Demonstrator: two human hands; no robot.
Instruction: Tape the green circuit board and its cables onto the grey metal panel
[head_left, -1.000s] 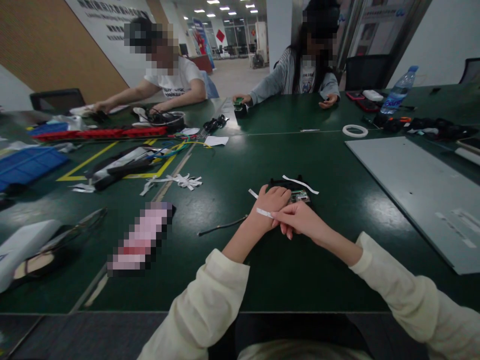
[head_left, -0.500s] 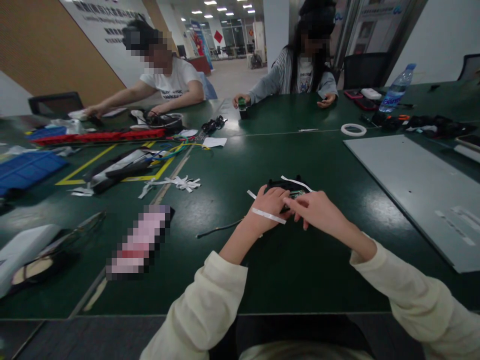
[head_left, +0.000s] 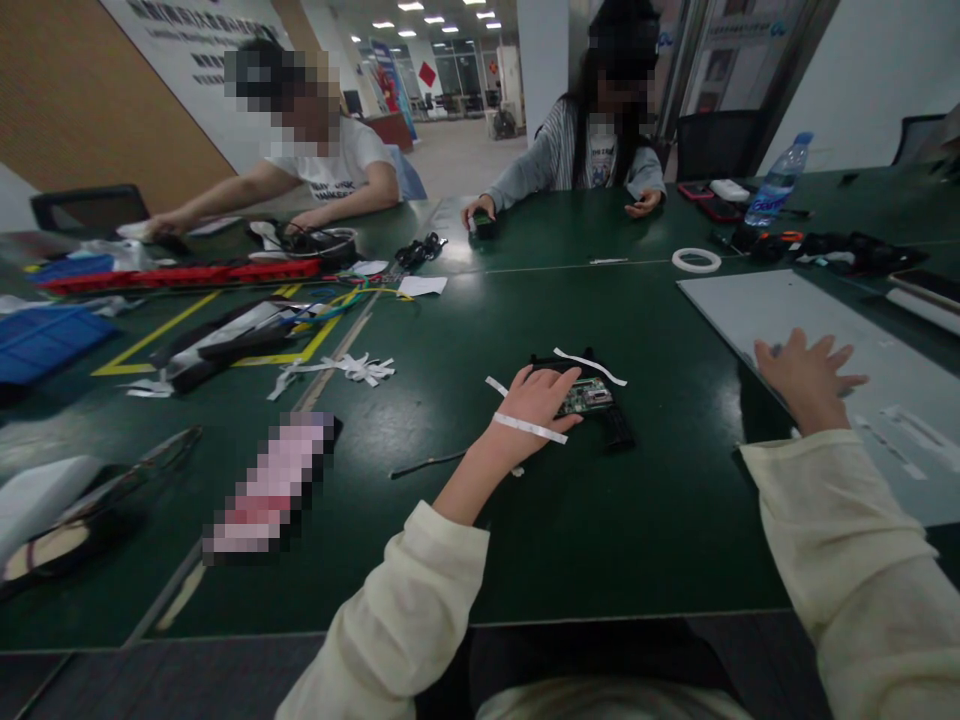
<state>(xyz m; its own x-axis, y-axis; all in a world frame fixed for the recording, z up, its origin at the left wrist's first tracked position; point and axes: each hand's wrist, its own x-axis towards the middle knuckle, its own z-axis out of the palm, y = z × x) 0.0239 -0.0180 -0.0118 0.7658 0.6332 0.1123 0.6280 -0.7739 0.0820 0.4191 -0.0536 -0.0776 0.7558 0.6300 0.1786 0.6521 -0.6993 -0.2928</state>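
Note:
A black plastic device with a bare green circuit board [head_left: 592, 396] lies on the table in front of me. My left hand [head_left: 534, 402] rests over its left part, fingers along the far side and thumb at the near side, gripping it; the part under the palm is hidden. One white paper strip [head_left: 532, 430] lies across the back of that hand, and another white strip [head_left: 591, 366] sits along the device's far edge. Off to the right, my right hand [head_left: 808, 380] is spread above the grey panel [head_left: 735, 300], apart from the device, with nothing visible in it.
A phone [head_left: 274, 485] lies left of my arm, near torn white strips [head_left: 364, 368]. A thin dark cable [head_left: 427, 463] runs beside my left wrist. Farther off are a tape roll [head_left: 696, 261], a water bottle [head_left: 780, 185] and two people working across the table.
My right hand has left the device and swung right over the grey panel, its fingers now spread. The circuit board shows more. My left hand stays on the device.

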